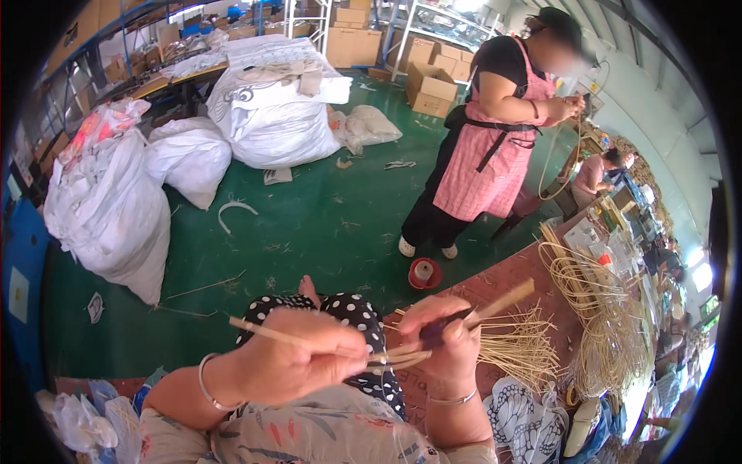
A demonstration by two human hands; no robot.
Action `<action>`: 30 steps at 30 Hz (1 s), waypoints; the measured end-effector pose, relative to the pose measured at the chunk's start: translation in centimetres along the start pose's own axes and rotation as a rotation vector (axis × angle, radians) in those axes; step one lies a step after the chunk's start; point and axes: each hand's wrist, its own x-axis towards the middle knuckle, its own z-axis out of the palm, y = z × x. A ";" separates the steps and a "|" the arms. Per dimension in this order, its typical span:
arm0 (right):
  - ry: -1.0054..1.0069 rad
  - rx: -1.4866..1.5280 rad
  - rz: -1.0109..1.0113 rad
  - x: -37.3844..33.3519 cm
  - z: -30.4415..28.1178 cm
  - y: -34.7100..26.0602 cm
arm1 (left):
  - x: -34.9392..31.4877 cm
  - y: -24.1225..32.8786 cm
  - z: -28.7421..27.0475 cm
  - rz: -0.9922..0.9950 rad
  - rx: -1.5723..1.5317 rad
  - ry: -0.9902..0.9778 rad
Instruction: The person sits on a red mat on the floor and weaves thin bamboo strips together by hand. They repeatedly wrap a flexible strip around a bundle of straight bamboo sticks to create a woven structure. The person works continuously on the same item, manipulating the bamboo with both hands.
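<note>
My left hand [309, 352] is closed around a thin pale cane strip [263, 331], whose end sticks out past the knuckles to the left. Short pale strip ends [406, 358] reach from its fingertips toward my right hand [447, 348]. That hand is closed on a dark, flat tool [442, 328]. A flat light-wood piece [506, 298] juts up to the right from the same grip; whether it is the tool's handle I cannot tell. Both hands are over my lap, slightly blurred. A fan of cut cane strips [522, 348] lies just right of my right hand.
Coils of cane [587, 301] lie on the reddish board [495, 282] at right. A red bucket [424, 274] stands beyond my knees. A person in a pink apron [487, 162] stands ahead, handling a long strip. White sacks [116, 209] fill the left floor.
</note>
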 end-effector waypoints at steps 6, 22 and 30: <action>-0.992 0.196 0.087 0.8 4.6 -4.6 | -1.4 2.7 2.4 0.274 -0.086 -0.260; -0.484 0.063 0.536 1.3 0.8 1.6 | -0.7 0.2 1.3 0.091 0.014 0.024; -0.139 -0.835 -0.293 -2.9 2.6 -1.4 | -1.0 0.9 0.5 0.184 0.202 0.245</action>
